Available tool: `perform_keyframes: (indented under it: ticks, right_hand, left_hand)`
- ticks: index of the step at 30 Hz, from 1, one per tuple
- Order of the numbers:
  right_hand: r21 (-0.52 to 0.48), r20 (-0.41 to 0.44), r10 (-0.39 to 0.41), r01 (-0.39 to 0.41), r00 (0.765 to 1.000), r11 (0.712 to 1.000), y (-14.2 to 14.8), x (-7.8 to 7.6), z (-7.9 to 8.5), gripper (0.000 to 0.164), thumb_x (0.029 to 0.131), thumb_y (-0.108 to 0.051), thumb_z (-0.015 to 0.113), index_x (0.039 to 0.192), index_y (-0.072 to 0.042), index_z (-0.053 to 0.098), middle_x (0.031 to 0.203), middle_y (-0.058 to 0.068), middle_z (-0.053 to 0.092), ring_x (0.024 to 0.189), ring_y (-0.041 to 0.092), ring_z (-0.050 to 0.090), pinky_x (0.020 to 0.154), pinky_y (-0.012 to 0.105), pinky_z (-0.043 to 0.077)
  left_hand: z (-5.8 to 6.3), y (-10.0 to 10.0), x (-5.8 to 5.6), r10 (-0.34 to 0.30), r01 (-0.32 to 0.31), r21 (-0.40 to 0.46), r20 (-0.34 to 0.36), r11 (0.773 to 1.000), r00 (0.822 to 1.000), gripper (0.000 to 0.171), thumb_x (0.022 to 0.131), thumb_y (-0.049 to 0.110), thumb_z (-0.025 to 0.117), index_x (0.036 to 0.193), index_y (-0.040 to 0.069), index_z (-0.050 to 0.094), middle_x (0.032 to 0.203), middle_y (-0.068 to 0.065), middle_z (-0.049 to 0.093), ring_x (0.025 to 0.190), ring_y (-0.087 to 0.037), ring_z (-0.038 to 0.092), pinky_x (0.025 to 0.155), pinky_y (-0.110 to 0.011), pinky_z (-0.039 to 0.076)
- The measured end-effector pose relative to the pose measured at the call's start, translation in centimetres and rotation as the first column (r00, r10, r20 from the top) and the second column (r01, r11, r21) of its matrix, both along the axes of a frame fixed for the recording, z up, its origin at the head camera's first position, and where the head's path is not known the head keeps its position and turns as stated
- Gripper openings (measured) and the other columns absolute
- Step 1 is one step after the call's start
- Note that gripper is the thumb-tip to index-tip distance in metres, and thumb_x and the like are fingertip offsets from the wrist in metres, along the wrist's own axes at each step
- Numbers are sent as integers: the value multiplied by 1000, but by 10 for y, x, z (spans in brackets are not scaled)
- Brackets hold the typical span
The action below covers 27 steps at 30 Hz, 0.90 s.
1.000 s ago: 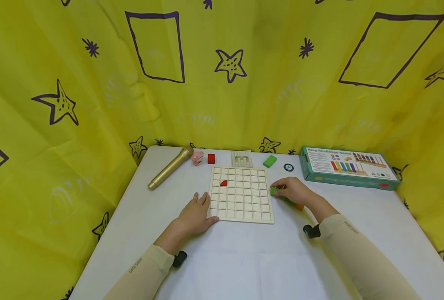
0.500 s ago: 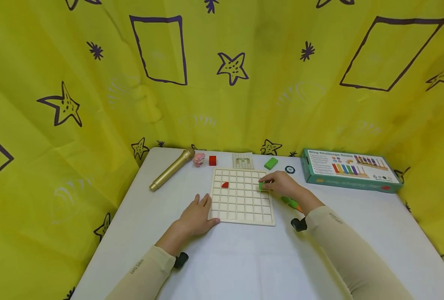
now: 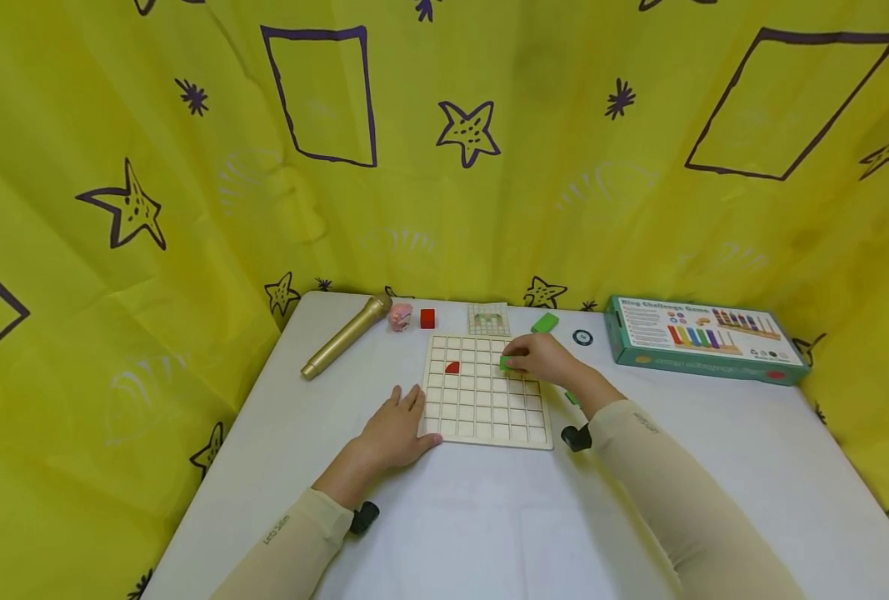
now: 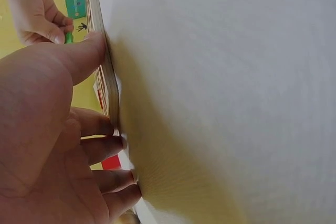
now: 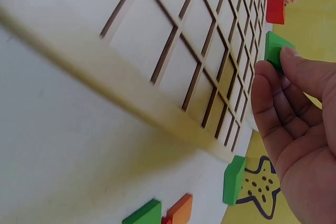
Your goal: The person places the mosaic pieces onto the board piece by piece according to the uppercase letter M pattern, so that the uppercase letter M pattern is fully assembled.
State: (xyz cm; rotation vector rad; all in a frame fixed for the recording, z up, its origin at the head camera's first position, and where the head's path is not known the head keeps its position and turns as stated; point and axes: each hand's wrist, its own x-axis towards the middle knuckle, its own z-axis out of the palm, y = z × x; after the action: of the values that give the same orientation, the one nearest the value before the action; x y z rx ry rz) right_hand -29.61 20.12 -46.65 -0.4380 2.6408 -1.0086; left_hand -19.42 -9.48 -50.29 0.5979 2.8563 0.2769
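Observation:
A pale wooden grid board (image 3: 481, 408) lies on the white table, with a red quarter-round piece (image 3: 452, 367) in one of its upper left squares. My left hand (image 3: 390, 432) rests at the board's lower left, fingers along the left edge and thumb at the front corner. In the left wrist view the fingers (image 4: 113, 150) reach past the board's side, fairly straight. Over the upper right squares, my right hand (image 3: 545, 360) pinches a small green block (image 5: 275, 48) between thumb and fingertips. The right wrist view shows this block held above the grid.
Behind the board are a red block (image 3: 427, 318), a pink figurine (image 3: 400, 317), a grid-patterned card (image 3: 488, 318) and another green block (image 3: 545, 322). A gold microphone (image 3: 347, 337) lies left; a boxed game (image 3: 706, 337) and round disc (image 3: 582, 337) sit right. An orange block (image 5: 181, 208) lies beside the board.
My right hand has carried the green block leftward from beside the board's right edge to over its upper right squares. The left hand stays at the board's edge.

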Motion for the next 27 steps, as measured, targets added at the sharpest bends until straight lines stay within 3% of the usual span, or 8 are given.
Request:
perform_keyframes:
  ticks: [11, 27]
  right_hand:
    - [-34, 40, 17, -16, 999, 999, -23, -9, 0, 15, 99, -11, 66, 109, -2, 72, 96, 6, 71, 82, 19, 66, 73, 33, 55]
    - [-82, 72, 3, 3, 997, 997, -50, -14, -14, 10, 97, -11, 68, 101, -3, 71, 90, 6, 68, 77, 16, 62, 67, 27, 52]
  left_hand:
    - [6, 1, 2, 4, -4, -8, 26, 1000, 1000, 87, 97, 56, 58, 154, -5, 32, 161, -19, 29, 147, -48, 22, 119, -47, 27]
    - [2, 0, 0, 10, -10, -4, 31, 1000, 999, 88, 97, 57, 58, 155, -5, 31, 161, -19, 29, 147, -47, 22, 118, -48, 27]
